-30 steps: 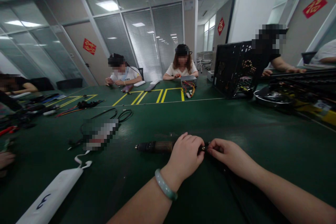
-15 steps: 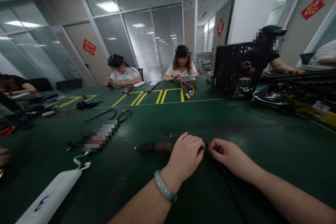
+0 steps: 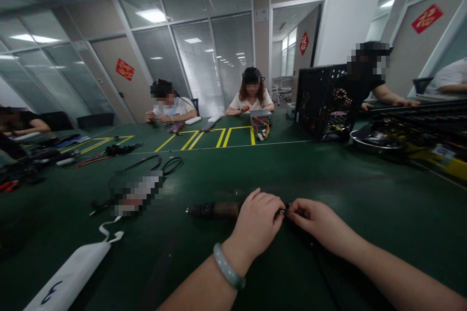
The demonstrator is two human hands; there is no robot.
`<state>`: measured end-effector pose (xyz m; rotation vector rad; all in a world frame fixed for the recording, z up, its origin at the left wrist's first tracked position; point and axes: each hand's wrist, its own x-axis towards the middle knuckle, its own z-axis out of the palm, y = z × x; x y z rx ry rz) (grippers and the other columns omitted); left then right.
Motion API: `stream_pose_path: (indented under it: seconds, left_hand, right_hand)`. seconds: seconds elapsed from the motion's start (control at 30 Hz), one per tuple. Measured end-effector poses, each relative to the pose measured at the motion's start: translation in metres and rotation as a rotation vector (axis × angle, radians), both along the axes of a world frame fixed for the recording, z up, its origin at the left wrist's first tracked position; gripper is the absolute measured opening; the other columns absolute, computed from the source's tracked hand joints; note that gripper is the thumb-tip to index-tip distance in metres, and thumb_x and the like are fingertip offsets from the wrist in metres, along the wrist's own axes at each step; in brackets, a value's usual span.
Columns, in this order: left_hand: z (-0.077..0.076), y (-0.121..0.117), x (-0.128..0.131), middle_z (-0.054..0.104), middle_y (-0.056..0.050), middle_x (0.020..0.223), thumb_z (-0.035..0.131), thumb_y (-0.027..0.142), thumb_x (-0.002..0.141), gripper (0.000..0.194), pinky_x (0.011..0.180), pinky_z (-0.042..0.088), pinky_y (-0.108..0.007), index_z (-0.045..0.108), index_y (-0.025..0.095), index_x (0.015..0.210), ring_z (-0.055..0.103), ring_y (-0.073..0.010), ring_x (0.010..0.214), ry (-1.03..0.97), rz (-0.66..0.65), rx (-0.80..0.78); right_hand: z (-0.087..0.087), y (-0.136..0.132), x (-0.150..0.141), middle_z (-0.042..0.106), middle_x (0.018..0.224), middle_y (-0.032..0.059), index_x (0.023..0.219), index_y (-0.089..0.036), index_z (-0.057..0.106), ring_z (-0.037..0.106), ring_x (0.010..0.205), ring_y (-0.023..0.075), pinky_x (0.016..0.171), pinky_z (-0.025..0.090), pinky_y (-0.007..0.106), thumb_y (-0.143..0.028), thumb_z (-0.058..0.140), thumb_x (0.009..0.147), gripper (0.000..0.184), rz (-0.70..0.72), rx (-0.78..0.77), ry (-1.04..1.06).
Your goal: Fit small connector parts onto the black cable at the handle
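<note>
A dark, slim electric screwdriver [image 3: 221,210] lies sideways on the green table, its metal tip pointing left. My left hand [image 3: 257,218], with a pale green bangle on its wrist, is wrapped over the tool's rear part and hides it. Close by on the right, my right hand [image 3: 314,216] is closed in a pinch at the tool's tail end. A black cable [image 3: 323,267] runs from under that hand toward the near edge. The pinched end, seemingly the cable's plug, is mostly hidden by my fingers. A small brassy spot shows beside my left fingertips.
To the left are a white power bank [image 3: 69,277] marked 3 and a blurred-out device [image 3: 138,194] with black cables. A black computer case [image 3: 321,102] and a metal bowl [image 3: 375,138] stand right. Wired parts [image 3: 260,124] lie across the table, where other people sit.
Both hands hold nearly the same position at the screwdriver's tail. The view has shifted slightly. Another person's hand at the left edge is out of sight now.
</note>
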<state>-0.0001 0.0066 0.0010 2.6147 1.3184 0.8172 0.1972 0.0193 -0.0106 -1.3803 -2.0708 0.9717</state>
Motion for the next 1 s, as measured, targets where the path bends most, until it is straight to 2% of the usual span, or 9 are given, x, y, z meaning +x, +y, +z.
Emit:
stream_pose_path:
  seconds: [0.1,0.27,0.6,0.83,1.0]
  left_hand:
    - [-0.0010,-0.0007,0.0006,0.064,0.001,0.103,0.065,0.017,0.081,0.019,0.109,0.029,-0.045,0.058,0.023,0.097,0.057,-0.0189,0.101,-0.008,0.031,-0.004]
    - [-0.0006,-0.0013,0.0009,0.064,0.000,0.101,0.063,0.015,0.081,0.015,0.110,0.027,-0.046,0.057,0.022,0.092,0.057,-0.0190,0.100,0.008,0.036,-0.001]
    - [0.0001,0.0000,0.0004,0.064,0.001,0.101,0.061,0.016,0.083,0.010,0.111,0.026,-0.044,0.059,0.023,0.091,0.057,-0.0181,0.101,0.003,0.002,0.017]
    - [0.0013,-0.0014,0.0007,0.063,0.001,0.105,0.062,0.018,0.082,0.015,0.112,0.023,-0.044,0.058,0.023,0.096,0.056,-0.0180,0.104,0.000,0.029,0.014]
    - [0.0025,-0.0019,0.0005,0.063,0.001,0.105,0.060,0.019,0.084,0.010,0.113,0.021,-0.045,0.058,0.023,0.093,0.055,-0.0176,0.106,0.027,0.028,0.019]
  right_hand:
    - [-0.0014,-0.0001,0.0005,0.067,0.077,-0.0018,0.086,-0.022,0.063,0.060,0.067,0.0150,0.058,0.041,0.022,-0.032,0.053,0.090,0.015,-0.004,-0.003,0.001]
    - [-0.0022,0.0007,0.0005,0.067,0.077,-0.0011,0.086,-0.021,0.063,0.061,0.068,0.0153,0.058,0.042,0.023,-0.032,0.053,0.090,0.016,-0.009,-0.002,0.006]
    - [-0.0016,0.0009,-0.0006,0.066,0.077,-0.0015,0.084,-0.021,0.062,0.060,0.069,0.0149,0.060,0.041,0.023,-0.028,0.054,0.088,0.011,-0.018,0.046,-0.022]
    - [-0.0028,-0.0002,0.0001,0.066,0.075,-0.0024,0.084,-0.020,0.061,0.060,0.067,0.0141,0.058,0.042,0.022,-0.028,0.054,0.089,0.012,-0.013,0.027,0.010]
    - [-0.0034,0.0014,0.0004,0.067,0.077,-0.0022,0.084,-0.021,0.063,0.061,0.069,0.0146,0.060,0.042,0.022,-0.028,0.055,0.089,0.012,0.000,0.013,0.022]
